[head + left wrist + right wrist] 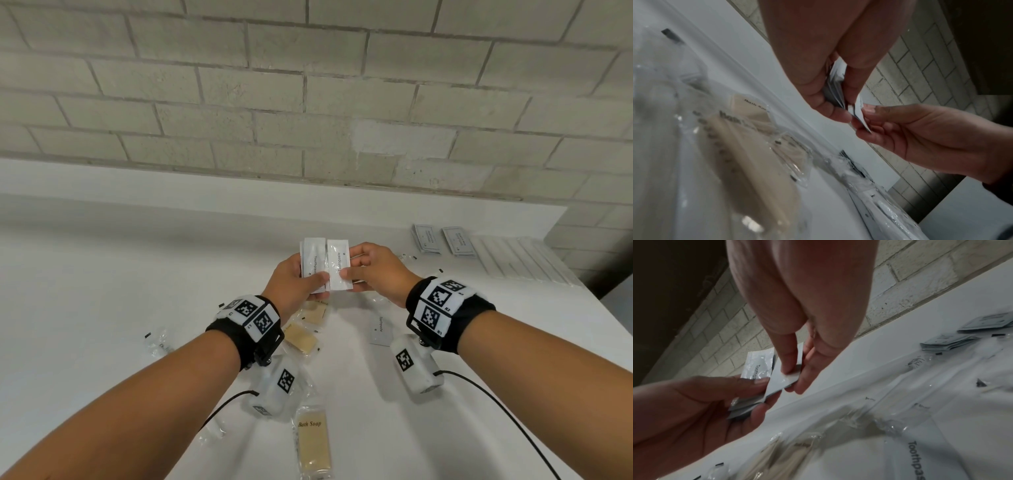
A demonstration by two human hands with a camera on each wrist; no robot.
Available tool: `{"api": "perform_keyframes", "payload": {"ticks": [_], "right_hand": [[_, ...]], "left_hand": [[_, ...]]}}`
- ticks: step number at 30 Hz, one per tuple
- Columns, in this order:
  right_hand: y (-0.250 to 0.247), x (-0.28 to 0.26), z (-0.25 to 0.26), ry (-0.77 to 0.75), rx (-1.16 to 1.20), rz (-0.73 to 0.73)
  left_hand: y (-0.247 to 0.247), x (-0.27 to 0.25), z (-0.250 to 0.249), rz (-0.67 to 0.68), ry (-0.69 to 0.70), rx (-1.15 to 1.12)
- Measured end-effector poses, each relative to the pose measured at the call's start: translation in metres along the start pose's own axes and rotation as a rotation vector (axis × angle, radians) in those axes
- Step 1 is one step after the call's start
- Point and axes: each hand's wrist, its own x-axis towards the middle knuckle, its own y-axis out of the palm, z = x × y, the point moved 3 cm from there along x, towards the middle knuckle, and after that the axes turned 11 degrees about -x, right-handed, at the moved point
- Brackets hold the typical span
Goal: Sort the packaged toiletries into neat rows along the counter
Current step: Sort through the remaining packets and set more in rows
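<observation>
Now both hands (294, 284) pinch toothpaste sachets (337, 267) (white).

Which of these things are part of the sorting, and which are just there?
Part of the job: toothpaste sachets held by the left hand and right hand; loose toothpaste sachet; bath soap; grey packets.
Just there: brick wall; wrist cables.

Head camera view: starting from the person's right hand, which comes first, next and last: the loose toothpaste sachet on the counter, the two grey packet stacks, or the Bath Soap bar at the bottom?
1. Loose toothpaste sachet: on the counter just below the right hand, by the wrist.
2. Grey packet stacks: farther back, to the right, toward the wall.
3. Bath Soap bar: at the bottom edge, nearest the person's body, farthest from the hand.
</observation>
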Motion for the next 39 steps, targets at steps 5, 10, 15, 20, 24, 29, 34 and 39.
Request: {"api": "perform_keyframes", "payload": {"ticks": [5,10,15,20,24,29,34,39], "right_hand": [[-0.001,0.0,-0.003,0.023,-0.011,0.015],[-0.007,0.002,0.003,0.039,-0.06,-0.068],[-0.016,-0.005,0.014,-0.008,-0.226,0.039],[-0.011,-0.009,0.02,-0.115,-0.526,0.282],[-0.009,-0.006,0.034,-0.243,-0.499,0.246],[-0.018,-0.002,0.027,-0.234,-0.422,0.058],[-0.029,-0.009,0.01,-0.127,-0.371,-0.105],[-0.017,-0.033,-0.028,0.303,-0.939,0.079]], "left_hand": [[-0.002,-0.001,0.0,0.015,-0.01,-0.007],[-0.008,0.002,0.003,-0.054,-0.038,0.008],[-0.012,0.003,0.002,-0.096,-0.079,0.059],[-0.007,0.003,-0.006,-0.083,-0.157,0.034],[0.015,-0.008,-0.009,0.122,-0.299,-0.003],[0.028,-0.014,-0.006,0.206,-0.225,0.174],[0.02,-0.009,-0.006,0.112,-0.159,0.142],[0.001,-0.012,-0.016,0.048,-0.105,0.099]]}}
